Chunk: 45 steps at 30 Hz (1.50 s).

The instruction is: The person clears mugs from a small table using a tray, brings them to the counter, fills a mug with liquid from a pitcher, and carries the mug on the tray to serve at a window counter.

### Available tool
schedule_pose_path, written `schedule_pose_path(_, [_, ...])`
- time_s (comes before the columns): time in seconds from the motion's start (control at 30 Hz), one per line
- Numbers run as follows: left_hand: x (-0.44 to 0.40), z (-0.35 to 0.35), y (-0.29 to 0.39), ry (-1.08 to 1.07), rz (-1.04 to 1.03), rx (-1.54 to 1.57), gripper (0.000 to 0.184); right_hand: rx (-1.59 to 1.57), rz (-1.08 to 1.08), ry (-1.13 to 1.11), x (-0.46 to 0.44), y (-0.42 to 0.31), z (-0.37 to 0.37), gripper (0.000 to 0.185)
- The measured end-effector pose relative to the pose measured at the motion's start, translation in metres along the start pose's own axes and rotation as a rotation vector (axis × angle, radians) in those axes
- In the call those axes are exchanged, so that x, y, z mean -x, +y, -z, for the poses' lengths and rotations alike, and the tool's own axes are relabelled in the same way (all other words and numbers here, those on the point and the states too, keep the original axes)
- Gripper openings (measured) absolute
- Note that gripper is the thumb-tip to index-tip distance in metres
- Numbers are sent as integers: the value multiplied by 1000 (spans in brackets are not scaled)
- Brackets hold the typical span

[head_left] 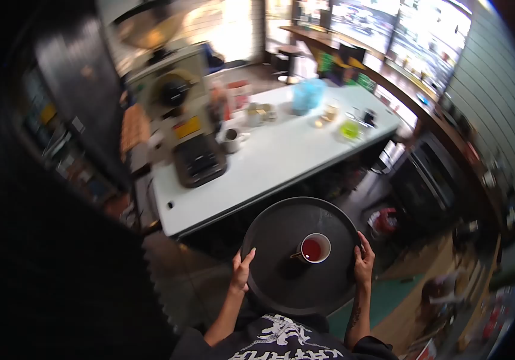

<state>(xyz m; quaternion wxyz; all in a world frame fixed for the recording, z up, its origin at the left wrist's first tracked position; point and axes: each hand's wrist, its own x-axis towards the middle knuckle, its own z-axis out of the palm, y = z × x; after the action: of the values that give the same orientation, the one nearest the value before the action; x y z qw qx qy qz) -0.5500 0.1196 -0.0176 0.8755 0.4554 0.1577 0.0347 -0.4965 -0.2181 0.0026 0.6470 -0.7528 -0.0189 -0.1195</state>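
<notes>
A round dark serving tray (275, 282) is held level in front of my body. My left hand (242, 269) grips its left rim, thumb on top and fingers underneath. On the opposite side, my right hand (363, 258) holds the right rim in the same way. A white cup (324, 241) with red liquid in it stands upright on the tray, right of its middle. The cup's handle points to the lower left. The fingers beneath the tray are partly hidden.
Ahead is a white table (257, 174) carrying a coffee grinder (191, 120), a metal pitcher (231, 141), a blue bag-like item (308, 95) and a yellow-green item (349, 128). A dark appliance (422, 174) stands to the right. A dark surface fills the left side.
</notes>
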Motion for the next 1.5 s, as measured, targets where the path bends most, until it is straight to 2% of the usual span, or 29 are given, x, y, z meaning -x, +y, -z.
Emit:
schedule_pose_path(0.1, [37,43,36,174,-105,94,36,-57,25,-207,-15,-23,-70,43])
schedule_pose_path(0.17, [61,76,56,344,-182,-5,35,-145,-20,-329,-17,-29,-122,44])
schedule_pose_path(0.2, [70,99,58,408,-271,-116,39,-140,15,-375,-18,-23,-147,44])
schedule_pose_path(0.33, [109,146,94,627,-366,-104,49,-134,25,-599,-14,-30,-242,44])
schedule_pose_path(0.4, [128,173,110,715,-441,-166,59,-194,-40,-723,-4,-34,-290,43])
schedule_pose_path(0.53, [146,221,142,842,-463,-201,62,-159,28,-848,11,-45,-386,43])
schedule_pose_path(0.57, [146,231,151,907,-445,-225,62,-179,-35,-914,13,-49,-409,44])
schedule_pose_path(0.77, [134,319,211,979,-490,-157,62,-138,71,-929,33,-52,-546,41])
schedule_pose_path(0.83, [122,371,243,953,-516,-65,62,47,108,-936,39,-62,-608,41])
schedule_pose_path(0.87, [116,388,254,974,-525,-127,62,-86,122,-921,40,-54,-632,41])
schedule_pose_path(1.03, [89,436,324,1032,-465,-239,62,-174,97,-949,39,-82,-715,39])
schedule_pose_path(1.17, [54,491,363,959,-450,-226,63,-231,68,-880,35,-92,-768,37])
schedule_pose_path(1.23, [30,524,379,871,-460,-213,62,-169,125,-818,28,-90,-792,37])
schedule_pose_path(1.33, [-7,562,400,817,-400,-179,60,-168,24,-743,28,-84,-820,38])
schedule_pose_path(1.43, [-51,589,443,692,-388,-246,58,-129,64,-608,24,-89,-849,39])
schedule_pose_path(1.5, [-79,606,466,675,-317,-282,57,-126,-4,-546,27,-99,-863,39])
